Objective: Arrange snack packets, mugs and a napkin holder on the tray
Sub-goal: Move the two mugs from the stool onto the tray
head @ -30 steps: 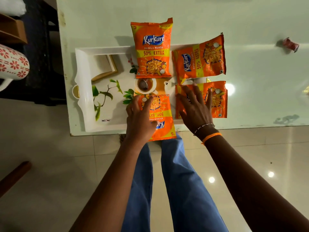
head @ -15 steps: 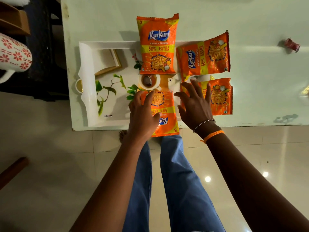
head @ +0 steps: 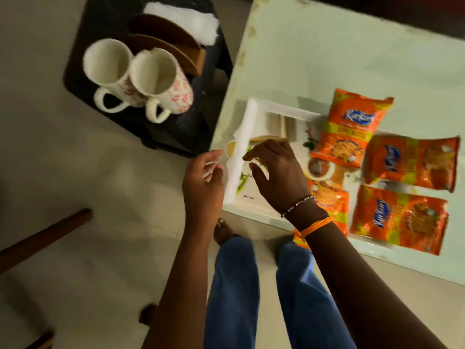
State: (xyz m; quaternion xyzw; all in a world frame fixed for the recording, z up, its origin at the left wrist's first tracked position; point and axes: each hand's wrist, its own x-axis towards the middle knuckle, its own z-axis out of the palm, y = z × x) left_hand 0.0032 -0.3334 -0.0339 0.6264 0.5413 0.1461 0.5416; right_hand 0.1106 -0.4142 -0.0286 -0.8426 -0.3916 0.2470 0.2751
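A white tray (head: 241,137) with a leaf and teacup print lies on the pale green table (head: 327,59). Several orange Kurkure snack packets lie on its right part: one at the back (head: 349,129), one at the right (head: 412,162), one at the front right (head: 400,220), and one (head: 329,197) partly under my right wrist. My right hand (head: 276,172) hovers open over the tray's left half. Beside the tray's left edge my left hand (head: 203,182) is open and empty. Two white floral mugs (head: 108,69) (head: 161,79) and a brown wooden napkin holder (head: 171,39) with white napkins stand on a black stool (head: 203,114) to the left.
The black stool stands close against the table's left edge. A wooden chair leg (head: 42,238) crosses the tiled floor at lower left. My blue-trousered legs (head: 251,293) are below the table's front edge.
Both hands have let go of the front packets and moved left, toward the tray's left end. The view has swung left, bringing the stool with the mugs and napkin holder into sight.
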